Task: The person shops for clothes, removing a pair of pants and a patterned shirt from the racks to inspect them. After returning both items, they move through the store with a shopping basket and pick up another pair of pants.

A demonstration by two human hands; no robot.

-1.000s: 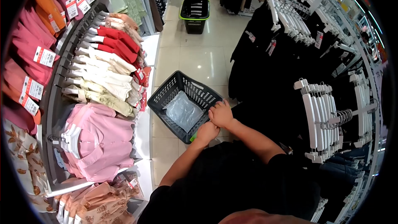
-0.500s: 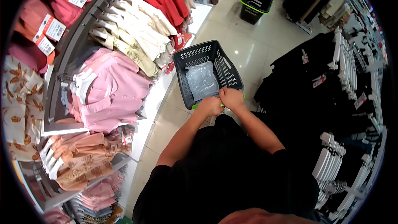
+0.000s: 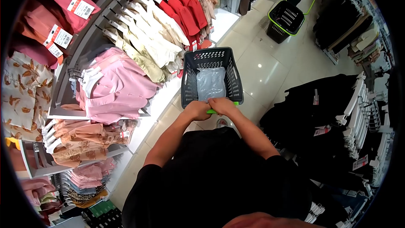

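A black perforated basket (image 3: 234,74) stands out in front of me, with a grey plastic-wrapped item (image 3: 211,83) lying inside it. On its near side is a green handle (image 3: 231,102). My left hand (image 3: 197,110) is closed round the left part of this handle. Close beside it, my right hand (image 3: 221,105) wraps round the handle too. Both hands are at the basket's near rim, and their fingertips are partly hidden.
Racks of clothes run along the left, with a pink shirt (image 3: 120,86) nearest the basket. Black garments (image 3: 312,118) hang at the right. Another black basket with green trim (image 3: 286,20) stands on the tiled floor (image 3: 257,65) farther ahead.
The view has shifted and turned. The held basket now sits straighter before me, the far basket appears lower and farther right, and a shoe shows below my hands. Both hands keep hold.
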